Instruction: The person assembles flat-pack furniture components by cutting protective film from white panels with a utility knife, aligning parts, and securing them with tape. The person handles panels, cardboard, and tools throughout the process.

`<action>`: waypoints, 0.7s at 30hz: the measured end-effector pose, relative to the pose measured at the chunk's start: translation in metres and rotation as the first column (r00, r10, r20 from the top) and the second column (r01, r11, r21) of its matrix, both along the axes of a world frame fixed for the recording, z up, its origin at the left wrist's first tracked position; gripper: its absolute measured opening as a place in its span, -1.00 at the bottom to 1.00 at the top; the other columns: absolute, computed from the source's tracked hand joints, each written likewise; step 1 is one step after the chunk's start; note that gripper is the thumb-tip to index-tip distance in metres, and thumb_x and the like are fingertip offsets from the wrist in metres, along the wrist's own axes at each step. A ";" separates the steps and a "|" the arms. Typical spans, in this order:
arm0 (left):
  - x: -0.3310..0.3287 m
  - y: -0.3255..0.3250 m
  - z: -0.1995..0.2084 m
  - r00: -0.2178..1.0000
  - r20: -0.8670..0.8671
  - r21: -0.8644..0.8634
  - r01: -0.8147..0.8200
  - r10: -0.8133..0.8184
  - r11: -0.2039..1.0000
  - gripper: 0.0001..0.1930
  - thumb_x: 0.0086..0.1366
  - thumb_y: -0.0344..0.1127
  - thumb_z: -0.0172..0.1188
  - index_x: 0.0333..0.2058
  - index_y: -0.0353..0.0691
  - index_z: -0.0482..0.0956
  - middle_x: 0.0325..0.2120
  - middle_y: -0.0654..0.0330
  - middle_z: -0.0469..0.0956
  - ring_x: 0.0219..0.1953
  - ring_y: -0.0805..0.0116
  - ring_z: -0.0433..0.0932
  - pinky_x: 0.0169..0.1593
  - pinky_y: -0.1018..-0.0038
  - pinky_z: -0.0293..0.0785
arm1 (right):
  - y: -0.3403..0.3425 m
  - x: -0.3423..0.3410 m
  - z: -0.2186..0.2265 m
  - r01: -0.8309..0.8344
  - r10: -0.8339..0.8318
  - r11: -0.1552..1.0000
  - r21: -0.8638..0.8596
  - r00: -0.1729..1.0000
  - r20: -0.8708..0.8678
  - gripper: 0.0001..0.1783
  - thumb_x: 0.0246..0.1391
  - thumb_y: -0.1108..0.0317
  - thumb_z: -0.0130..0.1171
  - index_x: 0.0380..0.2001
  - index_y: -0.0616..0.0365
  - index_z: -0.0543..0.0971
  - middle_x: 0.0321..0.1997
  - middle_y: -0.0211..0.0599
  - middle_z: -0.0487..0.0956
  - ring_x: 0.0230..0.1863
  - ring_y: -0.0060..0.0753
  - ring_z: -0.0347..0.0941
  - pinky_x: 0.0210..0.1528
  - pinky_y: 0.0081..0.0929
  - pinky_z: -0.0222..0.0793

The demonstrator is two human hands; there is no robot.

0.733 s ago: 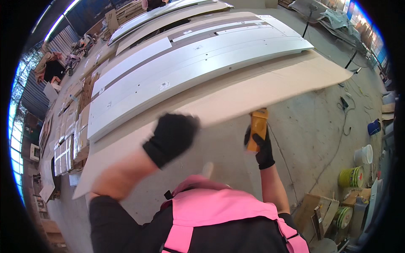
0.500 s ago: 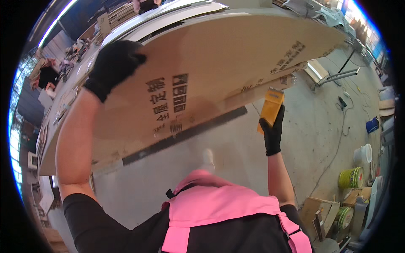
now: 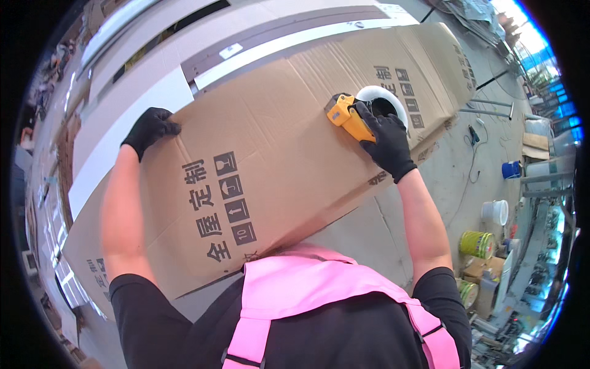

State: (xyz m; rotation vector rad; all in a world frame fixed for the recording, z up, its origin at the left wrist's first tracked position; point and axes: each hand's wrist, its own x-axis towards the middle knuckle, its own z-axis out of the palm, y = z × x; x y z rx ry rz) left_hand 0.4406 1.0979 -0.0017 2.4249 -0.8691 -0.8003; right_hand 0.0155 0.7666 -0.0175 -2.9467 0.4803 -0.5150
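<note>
A long brown cardboard sheet with dark printing stretches across the view in front of me, against a stack of pale panels. My left hand, in a black glove, has its fingers closed on the sheet's far edge. In my black-gloved right hand is a yellow tape dispenser with a white-rimmed tape roll. The dispenser is over the right half of the cardboard; whether it touches the surface I cannot tell. My right palm and fingers hide part of its handle.
Pale panels lie beyond the cardboard. On the floor at right stand a blue bucket, a white bucket and a yellow-green pail. A cable and metal stand legs are near them.
The cardboard sheet has come down flatter and closer to my body. My right hand has carried the tape dispenser from beside the sheet to over it; my left hand has moved lower.
</note>
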 end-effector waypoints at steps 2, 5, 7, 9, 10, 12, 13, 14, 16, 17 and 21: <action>0.001 0.002 -0.026 1.000 0.000 -0.010 0.002 -0.002 1.000 -0.67 -0.02 -0.19 0.40 -0.32 -0.30 0.68 -0.51 0.25 0.62 -0.44 0.47 0.50 -0.25 0.44 0.45 | -0.009 0.010 -0.004 -0.034 0.043 0.994 0.108 0.996 -0.077 -0.08 -0.25 0.40 0.35 0.29 -0.02 0.28 -0.13 -0.11 0.56 -0.13 -0.04 0.45 0.03 -0.17 0.28; 0.004 0.006 -0.039 0.977 0.184 0.070 0.094 -0.105 0.993 -0.61 0.02 -0.04 0.34 -0.30 -0.26 0.67 -0.50 0.14 0.63 -0.44 0.38 0.56 -0.24 0.40 0.47 | -0.019 0.016 -0.009 -0.030 0.048 0.986 0.161 0.993 -0.107 -0.08 -0.24 0.44 0.34 0.30 0.07 0.26 -0.21 -0.10 0.55 -0.16 0.01 0.44 -0.05 -0.15 0.33; -0.010 0.010 -0.041 0.984 0.174 -0.090 0.048 -0.032 0.995 -0.59 0.02 0.00 0.31 -0.29 -0.21 0.65 -0.43 0.10 0.63 -0.36 0.27 0.61 -0.20 0.35 0.48 | -0.022 0.016 -0.012 -0.078 0.090 0.988 0.132 0.992 -0.089 -0.11 -0.15 0.48 0.29 0.33 0.16 0.21 -0.10 -0.11 0.55 -0.06 0.01 0.45 0.02 -0.22 0.34; -0.050 0.013 -0.047 0.760 0.637 -0.162 -0.033 0.130 0.986 -0.50 0.03 0.04 0.31 -0.05 0.00 0.57 -0.18 0.15 0.60 -0.10 0.18 0.55 0.00 0.24 0.44 | -0.024 0.014 -0.016 -0.179 0.178 0.982 0.065 0.984 0.018 -0.18 -0.11 0.38 0.26 0.29 0.15 0.26 0.06 -0.02 0.51 0.05 0.06 0.42 0.11 -0.17 0.30; -0.085 0.016 -0.053 0.436 0.892 -0.087 -0.098 0.122 0.991 -0.40 0.06 0.00 0.29 0.11 0.08 0.45 0.09 0.11 0.42 0.15 0.13 0.35 0.19 0.07 0.23 | -0.027 0.012 -0.018 -0.108 0.115 0.985 0.134 0.993 -0.038 -0.16 -0.12 0.39 0.26 0.30 0.15 0.24 0.12 -0.01 0.48 0.08 0.07 0.41 0.14 -0.18 0.29; -0.164 0.044 -0.058 0.444 0.860 -0.244 -0.070 0.249 0.967 -0.30 0.18 -0.01 0.18 0.28 -0.06 0.25 0.26 -0.02 0.18 0.29 0.00 0.15 0.28 -0.02 0.02 | -0.031 0.010 -0.022 -0.116 0.127 0.981 0.155 0.990 -0.062 -0.15 -0.11 0.40 0.22 0.32 0.16 0.21 0.19 0.00 0.43 0.16 0.08 0.37 0.22 -0.21 0.25; -0.215 0.066 -0.061 0.477 0.819 -0.281 -0.149 0.318 0.948 -0.33 0.24 -0.01 0.14 0.27 -0.15 0.25 0.27 -0.09 0.16 0.30 -0.05 0.13 0.30 -0.01 -0.01 | -0.035 0.010 -0.023 -0.222 0.221 0.974 -0.034 0.975 -0.034 -0.01 -0.08 0.36 0.24 0.41 0.09 0.00 0.09 -0.02 0.49 0.08 0.06 0.43 0.14 -0.22 0.30; -0.260 0.090 -0.062 0.486 0.788 -0.283 -0.259 0.378 0.923 -0.34 0.28 0.00 0.10 0.27 -0.19 0.24 0.28 -0.15 0.13 0.32 -0.10 0.09 0.32 0.00 -0.04 | -0.037 0.009 -0.026 -0.219 0.222 0.971 0.093 0.975 -0.020 -0.03 -0.07 0.36 0.23 0.41 0.09 0.02 0.18 -0.01 0.44 0.19 0.03 0.36 0.23 -0.24 0.22; -0.333 0.141 -0.064 0.339 0.783 -0.363 -0.431 0.522 0.826 -0.35 0.26 -0.06 0.15 0.26 -0.20 0.25 0.27 -0.13 0.14 0.32 -0.10 0.10 0.32 -0.03 -0.06 | -0.041 0.007 -0.027 -0.135 0.163 0.974 0.183 0.976 -0.144 -0.12 -0.02 0.42 0.18 0.38 0.12 0.08 0.38 -0.07 0.22 0.39 -0.07 0.12 0.40 -0.28 -0.01; -0.355 0.164 -0.067 0.250 0.786 -0.349 -0.576 0.565 0.739 -0.32 0.28 -0.07 0.13 0.29 -0.24 0.18 0.28 -0.16 0.11 0.33 -0.13 0.07 0.33 -0.03 -0.08 | -0.042 0.006 -0.027 -0.151 0.174 0.974 0.170 0.976 -0.133 -0.13 -0.01 0.47 0.17 0.38 0.13 0.07 0.39 -0.10 0.22 0.40 -0.08 0.11 0.41 -0.29 -0.03; -0.351 0.231 -0.089 0.146 0.763 -0.319 -0.762 0.630 0.563 -0.26 0.30 -0.02 0.10 0.31 -0.31 0.10 0.30 -0.15 0.11 0.37 -0.08 0.01 0.37 0.00 -0.15 | -0.042 0.003 -0.028 -0.203 0.202 0.979 0.005 0.973 -0.111 -0.14 0.08 0.37 0.17 0.40 0.04 0.02 0.25 -0.04 0.38 0.27 -0.03 0.29 0.31 -0.28 0.15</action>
